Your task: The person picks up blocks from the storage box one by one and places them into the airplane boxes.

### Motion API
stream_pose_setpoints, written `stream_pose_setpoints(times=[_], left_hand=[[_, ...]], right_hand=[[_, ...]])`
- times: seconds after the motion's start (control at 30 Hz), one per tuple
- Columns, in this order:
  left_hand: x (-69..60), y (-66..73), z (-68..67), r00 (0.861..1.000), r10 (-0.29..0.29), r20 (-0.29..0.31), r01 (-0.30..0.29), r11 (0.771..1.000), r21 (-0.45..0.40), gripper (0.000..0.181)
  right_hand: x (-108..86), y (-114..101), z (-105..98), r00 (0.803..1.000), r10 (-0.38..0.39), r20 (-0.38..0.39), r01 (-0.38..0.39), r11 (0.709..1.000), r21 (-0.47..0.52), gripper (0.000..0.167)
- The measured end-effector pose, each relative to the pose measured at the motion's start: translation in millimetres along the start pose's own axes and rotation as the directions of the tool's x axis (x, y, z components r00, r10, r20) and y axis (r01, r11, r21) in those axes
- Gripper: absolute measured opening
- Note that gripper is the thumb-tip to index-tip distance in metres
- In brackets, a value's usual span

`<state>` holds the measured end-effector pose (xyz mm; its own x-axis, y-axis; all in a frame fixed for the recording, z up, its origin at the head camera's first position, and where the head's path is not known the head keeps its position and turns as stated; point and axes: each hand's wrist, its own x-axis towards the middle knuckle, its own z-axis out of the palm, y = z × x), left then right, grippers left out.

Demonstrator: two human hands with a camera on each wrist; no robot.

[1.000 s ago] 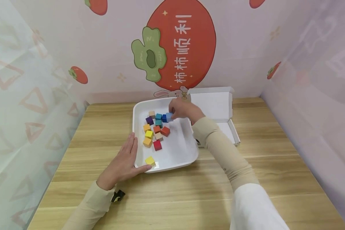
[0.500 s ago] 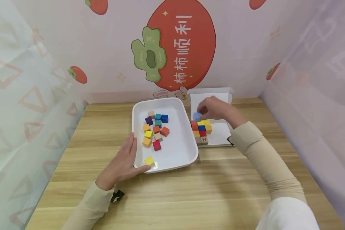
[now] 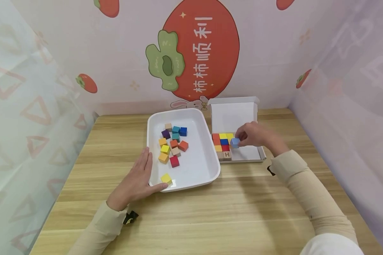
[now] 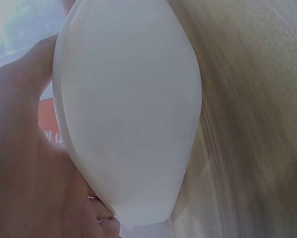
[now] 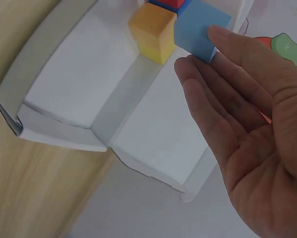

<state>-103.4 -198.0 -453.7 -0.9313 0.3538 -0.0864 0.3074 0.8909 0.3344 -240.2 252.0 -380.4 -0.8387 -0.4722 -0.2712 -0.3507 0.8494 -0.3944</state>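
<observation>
In the head view my right hand [image 3: 253,134] pinches a light blue cube [image 3: 234,142] between thumb and fingers. It holds the cube over the open white cardboard box [image 3: 250,153], right beside the blocks laid in rows there. The right wrist view shows the same cube [image 5: 200,30] close to an orange block [image 5: 153,25]. My left hand [image 3: 135,180] rests at the near left corner of a white tray [image 3: 199,166], fingers straight along its side and thumb on the front rim. The left wrist view has the tray's outer wall [image 4: 128,99] filling most of it.
Loose coloured cubes lie in the tray, among them a purple cube [image 3: 165,134], a red cube [image 3: 174,161] and a yellow cube [image 3: 166,178]. The box's raised lid [image 3: 233,117] leans by the back wall. A wooden block marked H [image 3: 227,154] sits at the box's front.
My right hand has carried the light blue cube from the tray rightward, past the box's left side, to the right of the laid blocks. The left hand and tray look unmoved.
</observation>
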Motion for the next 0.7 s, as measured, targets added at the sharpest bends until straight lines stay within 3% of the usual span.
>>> stream_pose_setpoints(times=[0.53, 0.7], left_hand=[[0.8, 1.3, -0.5, 1.0, -0.01, 0.008, 0.01, 1.0, 0.01, 0.129], [0.3, 0.7, 0.5, 1.0, -0.013, 0.012, 0.013, 1.0, 0.007, 0.129]], right_hand=[[3.7, 20, 46, 0.994, 0.007, -0.105, 0.0, 0.998, 0.065, 0.029], [5.5, 25, 56, 0.987, -0.017, -0.159, 0.031, 0.996, 0.088, 0.026]])
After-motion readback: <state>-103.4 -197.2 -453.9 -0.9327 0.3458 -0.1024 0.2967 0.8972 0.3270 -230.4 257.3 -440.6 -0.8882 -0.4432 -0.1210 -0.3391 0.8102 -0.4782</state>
